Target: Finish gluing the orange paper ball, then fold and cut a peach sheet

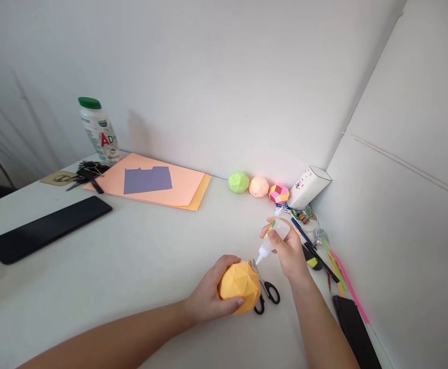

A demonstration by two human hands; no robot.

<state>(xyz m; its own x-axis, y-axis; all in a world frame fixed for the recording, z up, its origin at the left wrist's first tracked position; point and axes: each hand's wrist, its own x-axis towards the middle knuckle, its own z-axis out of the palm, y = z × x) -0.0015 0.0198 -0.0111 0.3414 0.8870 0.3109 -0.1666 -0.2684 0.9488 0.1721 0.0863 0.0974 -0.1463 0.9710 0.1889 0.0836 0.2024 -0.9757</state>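
Note:
My left hand (208, 294) is wrapped round an orange folded-paper ball (240, 286), holding it on the white table (139, 256). My right hand (289, 251) grips a small clear glue bottle (272, 240) with its white nozzle tilted down and left toward the ball's upper side; the tip stands a little apart from the paper. Black-handled scissors (267, 293) lie on the table just behind the ball, partly hidden by it.
Green (238, 182), peach (259, 187) and pink-yellow (279, 193) paper balls sit by the wall beside a white box (308, 185). Orange paper sheets (158, 182) with a purple piece, a bottle (98, 130), keys (87, 171), a dark keyboard (47, 228), pens and paper strips (335, 264).

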